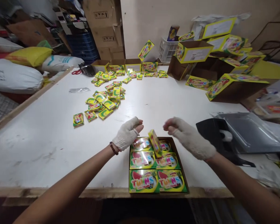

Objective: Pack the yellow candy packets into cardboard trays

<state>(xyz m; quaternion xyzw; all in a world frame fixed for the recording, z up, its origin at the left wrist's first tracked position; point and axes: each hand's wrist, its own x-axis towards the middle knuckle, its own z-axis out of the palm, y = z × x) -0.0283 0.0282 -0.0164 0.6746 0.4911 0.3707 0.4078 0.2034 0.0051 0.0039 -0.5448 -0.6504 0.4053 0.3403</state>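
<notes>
An open carton (188, 186) sits at the table's front edge, filled with several green and yellow candy boxes (143, 184) lettered "TWINS", laid in two columns. One more small candy box (155, 143) stands tilted on top of them near the far end, apart from both hands. My left hand (128, 133), in a white fingerless glove, is by the carton's far left corner, fingers extended and holding nothing. Across from it, my right hand (189, 137), gloved the same way, hovers at the far right corner with fingers loosely bent and nothing in them.
Loose candy boxes (107, 102) lie scattered on the white table (49, 149). Larger display cartons (233, 88) are piled at back right. A black tape dispenser (211, 137) stands beside a plastic-wrapped stack (249, 130). Red scissors (76, 72) lie at far left.
</notes>
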